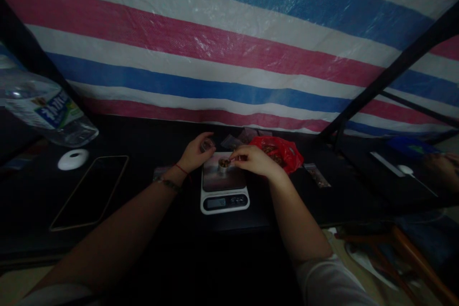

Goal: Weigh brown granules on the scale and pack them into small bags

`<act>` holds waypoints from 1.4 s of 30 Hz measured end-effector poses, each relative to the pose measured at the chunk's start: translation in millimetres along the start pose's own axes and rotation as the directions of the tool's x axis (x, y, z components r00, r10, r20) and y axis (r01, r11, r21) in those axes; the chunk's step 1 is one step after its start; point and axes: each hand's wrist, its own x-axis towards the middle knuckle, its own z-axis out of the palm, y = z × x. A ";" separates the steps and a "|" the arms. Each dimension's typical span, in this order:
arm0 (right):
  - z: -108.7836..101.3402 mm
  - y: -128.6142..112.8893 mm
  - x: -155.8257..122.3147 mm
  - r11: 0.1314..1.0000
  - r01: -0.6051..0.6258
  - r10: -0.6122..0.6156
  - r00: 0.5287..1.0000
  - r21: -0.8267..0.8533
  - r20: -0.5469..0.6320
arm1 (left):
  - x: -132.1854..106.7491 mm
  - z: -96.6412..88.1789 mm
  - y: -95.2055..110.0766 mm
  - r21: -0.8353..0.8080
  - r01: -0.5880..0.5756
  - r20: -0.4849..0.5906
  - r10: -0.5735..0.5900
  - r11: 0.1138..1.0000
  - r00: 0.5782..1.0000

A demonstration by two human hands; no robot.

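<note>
Before a striped sheet (201,52), 1 small cup (224,166) sits on the scale (225,202). The left hand (195,153) curls around a clear container (207,145); the right hand (253,158) narrows at the cup's rim, holding what I cannot tell: touch lightly, since pressing would likely skew the reading.

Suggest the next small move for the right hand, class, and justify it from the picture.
Probably lift the right hand slightly away from the small cup: its fingertips are right at the cup, which stands on the scale. Any touch could disturb the figure on the display.
</note>
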 end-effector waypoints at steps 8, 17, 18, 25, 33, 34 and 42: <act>3.1 -3.8 1.2 1.000 0.014 -0.014 0.999 0.005 -0.049 | 0.4 0.8 -4.2 -0.009 0.000 -0.007 0.000 1.000 1.000; 6.5 1.2 3.2 0.997 0.030 -0.045 0.975 -0.072 -0.217 | 0.6 0.4 -4.0 -0.021 -0.007 -0.009 0.007 1.000 1.000; 1.0 3.1 0.7 0.997 0.000 -0.021 0.964 -0.080 -0.266 | 0.6 0.4 -4.0 -0.023 -0.003 -0.010 0.003 1.000 1.000; -57.6 35.4 -31.9 0.795 -0.538 0.481 0.840 -0.280 -0.250 | 1.4 1.2 -8.0 -0.032 0.009 0.015 -0.009 0.999 1.000; -47.8 67.7 -27.7 0.731 -0.614 0.663 0.742 -0.297 0.098 | 1.7 0.4 -9.8 -0.030 0.006 0.002 -0.006 1.000 1.000; -43.4 69.1 -26.9 0.722 -0.616 0.670 0.737 -0.316 0.094 | 1.7 0.3 -9.8 -0.031 0.004 0.001 -0.004 1.000 1.000; -29.1 74.7 -28.3 0.751 -0.549 0.584 0.812 -0.368 -0.020 | 2.3 0.5 -10.0 -0.015 0.000 -0.013 0.000 1.000 1.000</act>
